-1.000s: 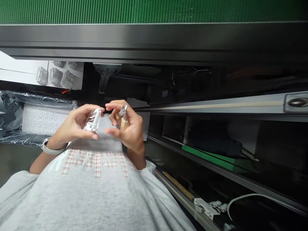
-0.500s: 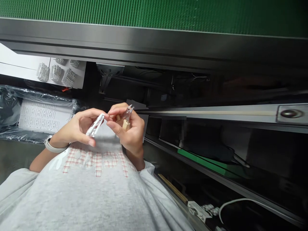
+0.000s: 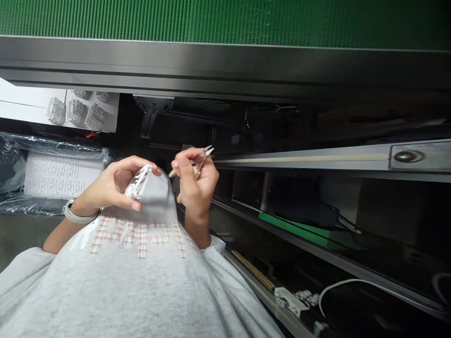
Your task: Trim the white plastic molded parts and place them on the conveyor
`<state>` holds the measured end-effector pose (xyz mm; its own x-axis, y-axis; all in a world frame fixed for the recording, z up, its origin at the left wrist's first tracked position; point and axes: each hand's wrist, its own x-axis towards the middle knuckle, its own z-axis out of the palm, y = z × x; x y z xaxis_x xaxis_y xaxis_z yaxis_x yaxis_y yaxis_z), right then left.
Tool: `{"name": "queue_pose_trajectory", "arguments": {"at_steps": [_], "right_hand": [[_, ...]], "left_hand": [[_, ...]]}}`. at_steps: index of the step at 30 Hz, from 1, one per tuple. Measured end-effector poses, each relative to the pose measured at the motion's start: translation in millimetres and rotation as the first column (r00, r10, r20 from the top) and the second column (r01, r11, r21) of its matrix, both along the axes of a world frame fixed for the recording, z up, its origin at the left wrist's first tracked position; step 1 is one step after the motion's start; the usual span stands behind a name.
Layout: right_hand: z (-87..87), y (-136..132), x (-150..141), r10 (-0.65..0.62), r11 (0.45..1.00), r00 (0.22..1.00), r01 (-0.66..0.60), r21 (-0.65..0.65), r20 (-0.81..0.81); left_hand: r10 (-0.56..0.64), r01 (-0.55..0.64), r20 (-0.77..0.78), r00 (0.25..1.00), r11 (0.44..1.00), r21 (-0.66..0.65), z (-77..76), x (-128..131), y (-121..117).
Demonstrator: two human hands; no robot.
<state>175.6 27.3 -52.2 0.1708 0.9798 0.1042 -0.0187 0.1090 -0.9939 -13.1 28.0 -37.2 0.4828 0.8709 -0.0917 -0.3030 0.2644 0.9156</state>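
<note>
"Head camera view, looking down: what is being handled?"

"A white part (image 3: 139, 182), over the far end of a grey shirt (image 3: 141, 291). It is small and slim, with open gaps crossed by short bars, rather like a little ladder, and it tilts."

"How is it gripped?"

"The left hand (image 3: 114, 185) has it pinched, thumb along the near edge and fingers curled round the far side. The right hand (image 3: 197, 188), just beyond the shirt and apart from the part, is closed around a small cutter (image 3: 200, 162) with pale tan handles and bright metal tips, slightly parted and pointing away from the shirt."

"Any writing?"

"Red-checked patches (image 3: 143, 234) across the shirt look like letters, but I can't make out a word. I can read no brand."

"And textures?"

"The shirt is soft, flecked cloth. Left of it, crinkled clear plastic (image 3: 49, 144) surrounds a white sheet (image 3: 88, 166) bearing rows of thin shapes. Farther out on that side stand clumps of ribbed white pieces (image 3: 95, 116). Straight beyond the shirt run a smooth metal rail (image 3: 225, 65) and a finely ridged green surface (image 3: 225, 21)."
</note>
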Motion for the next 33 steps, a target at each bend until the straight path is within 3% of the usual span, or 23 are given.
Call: {"name": "queue_pose_trajectory", "arguments": {"at_steps": [4,9,12,22,30,33], "right_hand": [[19.6,-10.7,-4.7,0.174,0.983,0.983,-0.171,0.060,-0.057],[29.7,-13.2,-4.8,0.352,0.931,0.935,-0.355,0.087,0.039],[28.6,-11.7,-7.5,0.387,0.919,0.919,-0.391,0.050,0.072],[23.4,-8.8,-11.4,0.402,0.916,0.912,-0.402,0.020,-0.080],[13.8,-1.6,-15.5,0.440,0.898,0.896,-0.435,0.072,-0.068],[12.0,0.4,-17.0,0.448,0.894,0.892,-0.447,0.031,-0.066]], "left_hand": [[0.011,-0.009,-0.039,0.999,0.999,0.046,0.6,1.2,1.7],[0.031,-0.031,-0.008,0.999,0.999,0.042,0.9,1.4,-0.2],[0.034,-0.034,-0.029,0.999,0.999,0.025,-0.7,0.7,-2.2],[0.136,-0.119,-0.130,0.982,0.984,0.134,-4.8,0.1,-2.9],[0.170,-0.156,-0.212,0.962,0.985,0.079,-2.7,0.2,-2.9],[0.185,-0.178,-0.234,0.954,0.983,0.050,-4.9,-0.2,-4.3]]}}
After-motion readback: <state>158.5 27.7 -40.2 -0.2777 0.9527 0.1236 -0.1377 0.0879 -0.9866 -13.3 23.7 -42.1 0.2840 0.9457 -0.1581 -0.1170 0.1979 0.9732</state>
